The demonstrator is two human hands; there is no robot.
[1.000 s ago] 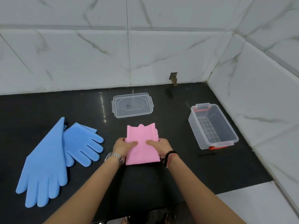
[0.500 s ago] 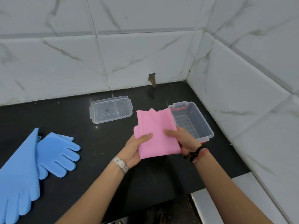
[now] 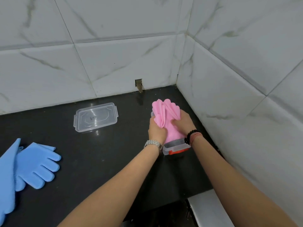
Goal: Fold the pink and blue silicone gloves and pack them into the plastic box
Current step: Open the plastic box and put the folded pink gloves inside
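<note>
White marble tiles (image 3: 124,63) cover 2 walls that meet in a corner, and below them I see a black counter (image 3: 101,154). On this counter, near the right wall, stands the clear box (image 3: 176,147) with a red clip on its near end. Both hands are over the box. The left hand (image 3: 156,128) is clamped on the left side of the folded pink gloves (image 3: 165,115), and the right hand (image 3: 184,121) is clamped on the right side, with the fingers pressed into the pink material. The pink bundle is between the 2 hands, its lower part is down inside the box and its upper, wavy edge stands above the far rim. I cannot tell how deep it sits, because the hands hide most of the box.

A metal watch (image 3: 153,144) is on the left wrist and dark bead bracelets (image 3: 192,135) are on the right wrist. The clear lid (image 3: 95,117) lies flat on the counter, well apart to the left of the box. The 2 blue gloves (image 3: 32,164) lie at the left edge of the counter, unfolded, one partly over the other.
</note>
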